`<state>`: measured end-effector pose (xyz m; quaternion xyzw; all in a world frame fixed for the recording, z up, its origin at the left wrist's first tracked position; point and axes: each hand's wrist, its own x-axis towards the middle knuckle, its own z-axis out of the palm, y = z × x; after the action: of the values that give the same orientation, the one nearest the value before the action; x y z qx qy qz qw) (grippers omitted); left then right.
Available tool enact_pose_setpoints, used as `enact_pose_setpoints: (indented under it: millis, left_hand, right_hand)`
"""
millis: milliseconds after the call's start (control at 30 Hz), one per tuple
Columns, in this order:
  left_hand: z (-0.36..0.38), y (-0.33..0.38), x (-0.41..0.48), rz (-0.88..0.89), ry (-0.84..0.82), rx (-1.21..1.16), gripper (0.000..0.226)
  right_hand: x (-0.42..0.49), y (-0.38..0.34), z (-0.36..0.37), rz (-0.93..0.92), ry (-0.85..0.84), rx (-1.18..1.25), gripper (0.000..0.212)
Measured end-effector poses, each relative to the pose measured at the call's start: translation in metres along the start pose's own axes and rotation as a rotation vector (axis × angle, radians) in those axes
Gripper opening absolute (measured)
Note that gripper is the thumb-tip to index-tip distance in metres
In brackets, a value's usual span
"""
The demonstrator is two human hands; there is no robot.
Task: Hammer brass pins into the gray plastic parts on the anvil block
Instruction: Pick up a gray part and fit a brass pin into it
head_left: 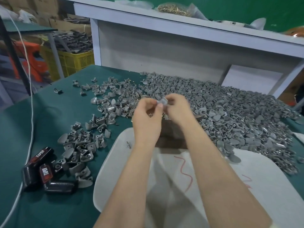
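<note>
Both hands are raised together over the dark anvil block (171, 134) at the table's middle. My right hand (176, 107) pinches a small gray plastic part (163, 101) at its fingertips. My left hand (146, 114) has its fingers curled, with thumb and forefinger meeting the same part from the left. Any pin between the fingers is too small and blurred to make out. A few brass pins (150, 114) lie on the table behind my left hand. A huge heap of gray parts (230, 112) covers the table to the right and behind.
A white cloth (172, 175) with red thread lies under my forearms. Looser gray parts (82, 145) are scattered at the left, beside black-and-red boxes marked TAPER (42, 170) and a white cable (31, 112). A bag of brass pins (172, 9) sits on the white shelf.
</note>
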<state>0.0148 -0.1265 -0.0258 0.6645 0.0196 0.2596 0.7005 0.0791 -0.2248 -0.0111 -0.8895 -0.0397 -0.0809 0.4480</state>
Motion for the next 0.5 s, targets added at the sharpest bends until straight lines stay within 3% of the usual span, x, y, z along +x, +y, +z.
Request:
enact_pose_setpoints:
  millis: [100,200,400,500]
  left_hand:
    - [0.006,-0.007,-0.005,-0.039,-0.204,0.354,0.023]
    - [0.011,-0.012,-0.01,-0.024,-0.274,0.802,0.015]
    - [0.012,-0.01,-0.013,-0.013,-0.305,0.895,0.003]
    - [0.012,-0.01,-0.013,0.009,-0.321,0.918,0.008]
  right_hand:
    - [-0.023,0.021,-0.034,0.113,0.09,0.225,0.014]
    - [-0.052,0.042,-0.056,0.157,0.081,0.3,0.016]
    - [-0.065,0.041,-0.037,0.104,0.146,0.235,0.013]
    - [-0.064,0.041,-0.03,0.034,0.187,0.014,0.014]
